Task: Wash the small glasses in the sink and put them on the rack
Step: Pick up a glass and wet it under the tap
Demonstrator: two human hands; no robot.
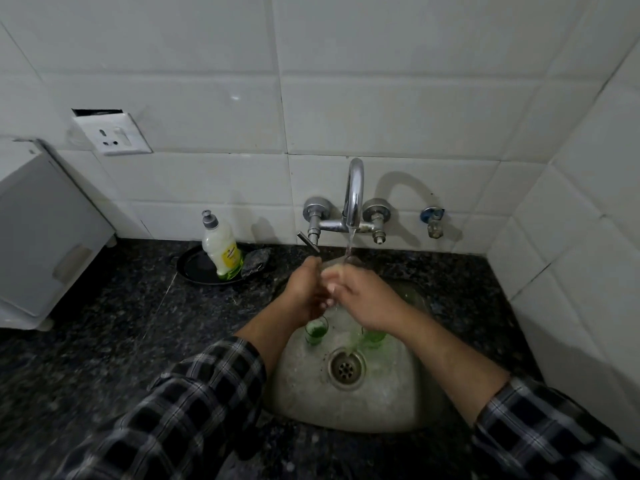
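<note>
Left hand (304, 292) and right hand (367, 299) are together over the far side of the sink (346, 410), both curled round one small clear glass (341, 264) held under the water stream (349, 242) from the tap (354, 195); exact finger placement is blurred. Two green glasses (316, 332) stand upright on the sink floor, just beyond the drain (346, 367), one left and one right of it. Glass likely light, rigid, breakable, and slippery when wet; best held round the wall with fingers wrapped, not by the rim. Rack not in view. On the dark counter (138, 323) far left: dish soap bottle (221, 251) on a black plate (194, 268), scrubber (255, 261) beside it. White appliance (41, 237) further left.
</note>
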